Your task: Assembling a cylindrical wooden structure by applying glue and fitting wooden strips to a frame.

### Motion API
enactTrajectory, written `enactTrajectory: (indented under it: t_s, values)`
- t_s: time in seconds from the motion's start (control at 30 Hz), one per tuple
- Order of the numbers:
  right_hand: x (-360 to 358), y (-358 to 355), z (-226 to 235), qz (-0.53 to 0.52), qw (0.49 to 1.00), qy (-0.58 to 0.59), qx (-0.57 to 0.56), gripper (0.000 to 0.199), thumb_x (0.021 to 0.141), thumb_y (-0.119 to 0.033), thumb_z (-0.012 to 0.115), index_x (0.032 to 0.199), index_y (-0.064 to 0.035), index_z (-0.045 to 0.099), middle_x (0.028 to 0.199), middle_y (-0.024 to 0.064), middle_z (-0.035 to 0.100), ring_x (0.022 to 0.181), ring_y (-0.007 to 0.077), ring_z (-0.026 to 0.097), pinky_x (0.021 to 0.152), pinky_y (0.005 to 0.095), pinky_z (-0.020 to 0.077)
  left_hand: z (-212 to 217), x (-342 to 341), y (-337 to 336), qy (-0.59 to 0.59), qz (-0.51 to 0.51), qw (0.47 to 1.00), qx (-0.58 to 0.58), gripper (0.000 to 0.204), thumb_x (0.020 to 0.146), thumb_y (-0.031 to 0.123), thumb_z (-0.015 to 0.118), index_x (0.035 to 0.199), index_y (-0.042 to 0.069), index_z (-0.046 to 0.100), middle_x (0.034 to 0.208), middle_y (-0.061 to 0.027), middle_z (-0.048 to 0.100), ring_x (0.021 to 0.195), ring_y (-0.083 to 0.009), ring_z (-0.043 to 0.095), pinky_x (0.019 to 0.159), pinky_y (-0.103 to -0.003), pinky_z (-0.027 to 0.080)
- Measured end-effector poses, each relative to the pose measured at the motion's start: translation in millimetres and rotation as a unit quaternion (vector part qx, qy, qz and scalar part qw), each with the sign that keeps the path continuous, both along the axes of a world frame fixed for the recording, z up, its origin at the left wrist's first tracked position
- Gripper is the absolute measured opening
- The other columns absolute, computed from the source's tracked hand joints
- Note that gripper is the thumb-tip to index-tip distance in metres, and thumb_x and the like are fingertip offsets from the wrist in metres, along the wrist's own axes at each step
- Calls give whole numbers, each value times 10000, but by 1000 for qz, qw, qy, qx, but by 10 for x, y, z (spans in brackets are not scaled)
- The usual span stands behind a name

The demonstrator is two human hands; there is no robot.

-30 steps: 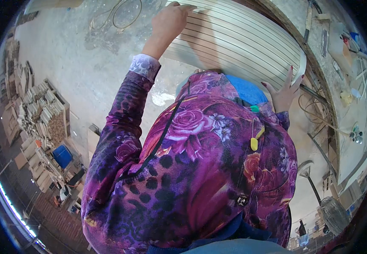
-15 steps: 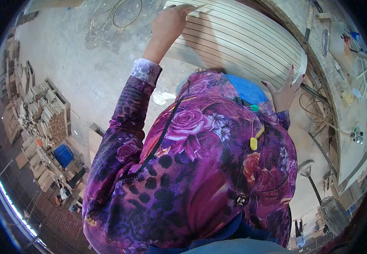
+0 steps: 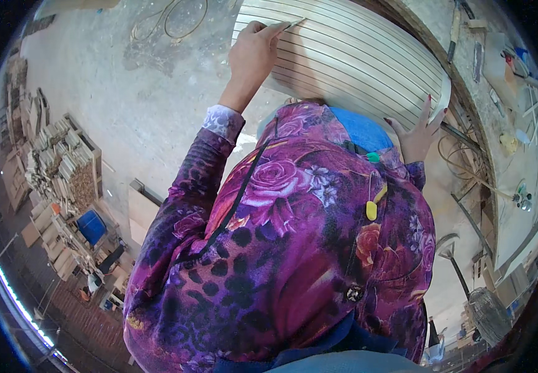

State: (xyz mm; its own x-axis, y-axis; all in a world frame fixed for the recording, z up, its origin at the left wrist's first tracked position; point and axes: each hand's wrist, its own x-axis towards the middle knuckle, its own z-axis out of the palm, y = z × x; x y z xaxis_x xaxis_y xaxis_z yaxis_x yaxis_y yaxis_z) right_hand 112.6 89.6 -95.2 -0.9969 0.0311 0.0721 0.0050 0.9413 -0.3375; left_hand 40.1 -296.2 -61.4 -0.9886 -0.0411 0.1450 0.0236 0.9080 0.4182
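Note:
My left hand (image 3: pixel 253 57) is closed around a thin, pale, pointed sliver (image 3: pixel 296 23), whose exact kind I cannot make out. Its tip meets a dark groove near the far left part of a pale grooved wooden panel (image 3: pixel 356 59). Shadow from the hand falls across the grooves. At the panel's near right corner, my right hand (image 3: pixel 415 133) lies with fingers spread, fingertips resting on the surface and holding nothing. Most of that forearm is hidden behind my floral sleeve and body.
A coiled cord or hose (image 3: pixel 185 17) lies on the concrete floor at the far left. Stacked wood strips (image 3: pixel 70 168) and a blue bin (image 3: pixel 92 227) stand left. On the right are a cluttered workbench (image 3: pixel 508 205), a looped hose (image 3: pixel 461 158) and a long-handled tool (image 3: pixel 460 273).
My left hand has moved nearer to me and slightly right, carrying the sliver's tip along the panel. My right hand stays in place.

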Motion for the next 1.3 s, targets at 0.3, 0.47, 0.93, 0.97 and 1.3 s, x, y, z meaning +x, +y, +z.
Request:
enactTrajectory:
  t_s: [0.3,0.47,0.93,0.97,1.3]
  values:
    - [-1,15,-30,8,1000,9,9,1250,621,-648,855,1622,-254,218,1620,334,115,1520,475,118,1187,577,230,3,7,-36,11,-33,999,-12,288,943,172,613,1189,253,739,964,-76,684,871,-295,681,718,-425,569]
    - [1,23,-42,11,1000,19,9,1261,624,-653,850,1628,-257,198,1622,336,114,1518,482,122,1181,589,230,47,-27,-66,-12,-6,1000,17,273,943,184,613,1175,254,740,990,-74,695,902,-295,691,722,-424,570]
    - [4,38,-68,14,999,14,31,1228,656,-691,811,1621,-230,206,1602,332,164,1509,476,142,1158,607,233,-19,-16,69,-3,-25,999,26,277,936,181,619,1175,245,742,965,-76,682,901,-296,682,731,-413,566]
    - [6,35,-69,18,999,21,35,1226,659,-694,808,1620,-229,206,1601,330,167,1509,475,142,1157,608,232,-27,-13,76,-1,-25,1000,3,295,940,175,617,1199,256,732,976,-74,679,900,-293,679,732,-415,566]
    - [7,38,-98,17,999,15,29,1226,654,-689,815,1617,-219,219,1600,328,173,1510,477,138,1167,615,216,-60,15,123,36,-13,997,-61,298,933,166,609,1191,256,730,969,-63,658,916,-289,660,728,-421,566]
